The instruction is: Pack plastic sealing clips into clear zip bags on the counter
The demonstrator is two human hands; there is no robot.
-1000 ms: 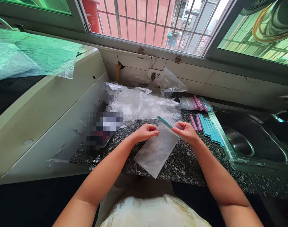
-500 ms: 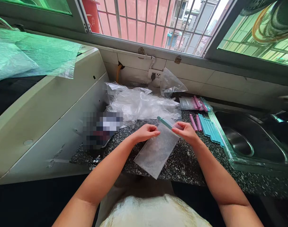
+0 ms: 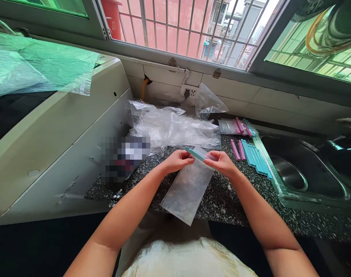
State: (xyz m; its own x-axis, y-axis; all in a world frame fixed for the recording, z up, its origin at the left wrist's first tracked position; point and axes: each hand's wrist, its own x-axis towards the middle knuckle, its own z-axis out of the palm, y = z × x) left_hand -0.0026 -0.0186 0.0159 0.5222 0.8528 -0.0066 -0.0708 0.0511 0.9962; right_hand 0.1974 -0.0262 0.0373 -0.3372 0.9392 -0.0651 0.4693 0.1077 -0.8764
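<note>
A translucent plastic bag (image 3: 187, 192) hangs at a slant over the counter, its upper edge held between my two hands. Along that edge lies a teal bag sealing clip (image 3: 196, 154). My left hand (image 3: 179, 161) is closed, thumb and fingers pinching the clip and bag near the clip's left end. On the other side, my right hand (image 3: 220, 162) is closed on the clip's right part together with the bag's corner. Whether the clip is fully fastened I cannot tell. More teal clips (image 3: 255, 157) and two pink clips (image 3: 238, 150) lie right of my right hand.
Behind my hands is a heap of clear plastic bags (image 3: 175, 129). Pink clips on a bag (image 3: 242, 127) lie at the back right, beside the sink (image 3: 314, 165). A blurred-out object (image 3: 126, 157) sits left on the speckled counter (image 3: 221, 206), near a pale appliance (image 3: 77, 154).
The clip has shifted left and down, now lying across the bag's top edge between both hands. My left fingers have come onto its left end; my right hand has moved slightly left.
</note>
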